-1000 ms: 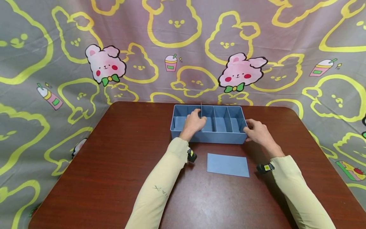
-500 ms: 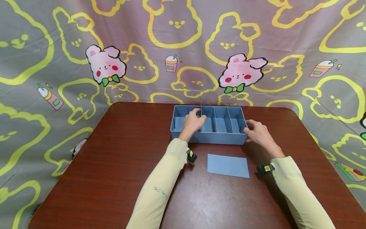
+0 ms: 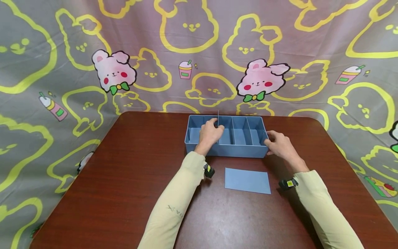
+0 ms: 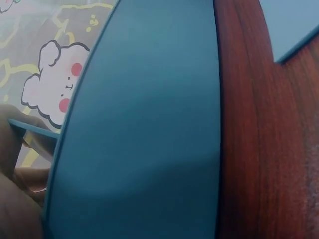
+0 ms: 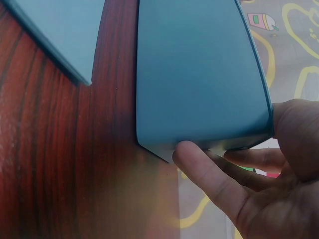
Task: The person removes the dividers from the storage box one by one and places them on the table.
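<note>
A blue-grey storage box [image 3: 230, 151] with several compartments stands at the back of the table. My left hand [image 3: 210, 133] reaches over its front wall and pinches a thin divider [image 3: 218, 119], whose upper edge sticks out above the rim. The left wrist view shows fingers either side of that divider [image 4: 35, 128], partly hidden behind the box wall [image 4: 139, 109]. At the box's right end, my right hand [image 3: 280, 143] grips the wall, thumb at the rim and fingers outside. In the right wrist view, the fingers [image 5: 209, 174] lie against the end of the box [image 5: 199, 74].
A flat blue-grey rectangular panel [image 3: 247, 181] lies on the brown wooden table [image 3: 130, 180], in front of the box. Behind the table hangs a grey curtain [image 3: 174, 93] with cartoon rabbits. Other dividers [image 3: 250, 131] stand upright in the right part of the box.
</note>
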`<action>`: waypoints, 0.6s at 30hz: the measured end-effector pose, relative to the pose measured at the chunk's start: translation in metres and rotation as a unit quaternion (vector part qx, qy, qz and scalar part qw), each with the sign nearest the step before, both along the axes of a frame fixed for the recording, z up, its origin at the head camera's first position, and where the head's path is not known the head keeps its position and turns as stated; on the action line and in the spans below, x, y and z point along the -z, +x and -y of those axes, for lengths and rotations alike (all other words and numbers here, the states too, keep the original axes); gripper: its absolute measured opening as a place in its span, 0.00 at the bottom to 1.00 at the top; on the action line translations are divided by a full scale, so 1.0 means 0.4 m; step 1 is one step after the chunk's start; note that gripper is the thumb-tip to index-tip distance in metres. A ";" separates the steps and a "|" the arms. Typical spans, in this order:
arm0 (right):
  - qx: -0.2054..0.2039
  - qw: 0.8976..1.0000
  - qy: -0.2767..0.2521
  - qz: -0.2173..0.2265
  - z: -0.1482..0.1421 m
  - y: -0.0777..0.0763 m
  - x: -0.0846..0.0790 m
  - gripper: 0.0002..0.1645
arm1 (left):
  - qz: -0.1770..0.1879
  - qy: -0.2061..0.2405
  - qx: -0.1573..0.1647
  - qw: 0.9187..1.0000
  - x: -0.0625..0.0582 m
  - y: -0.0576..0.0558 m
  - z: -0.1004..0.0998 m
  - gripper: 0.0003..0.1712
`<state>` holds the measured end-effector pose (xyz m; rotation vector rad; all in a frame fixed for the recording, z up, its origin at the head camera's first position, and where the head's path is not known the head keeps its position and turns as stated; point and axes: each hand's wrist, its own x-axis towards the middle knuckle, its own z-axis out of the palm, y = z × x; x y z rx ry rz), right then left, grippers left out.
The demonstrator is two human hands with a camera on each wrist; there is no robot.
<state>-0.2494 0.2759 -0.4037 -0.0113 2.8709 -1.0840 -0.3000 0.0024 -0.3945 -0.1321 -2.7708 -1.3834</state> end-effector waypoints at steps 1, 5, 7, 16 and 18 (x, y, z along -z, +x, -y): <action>0.000 1.000 0.001 0.000 0.000 0.000 0.000 0.33 | 0.003 0.000 0.000 1.000 -0.001 -0.001 -0.001 0.30; -0.001 1.000 0.001 -0.001 0.001 0.000 0.000 0.32 | 0.015 0.002 0.001 1.000 -0.006 -0.003 -0.004 0.30; -0.003 1.000 0.000 -0.002 0.002 0.000 -0.001 0.32 | 0.015 0.004 0.001 1.000 -0.008 -0.004 -0.004 0.30; -0.005 1.000 -0.004 -0.001 0.003 -0.001 0.000 0.31 | -0.007 0.002 0.001 1.000 -0.032 0.004 0.000 0.30; -0.004 1.000 -0.003 0.000 0.002 -0.001 0.000 0.31 | -0.006 0.005 0.003 1.000 -0.037 0.006 0.000 0.30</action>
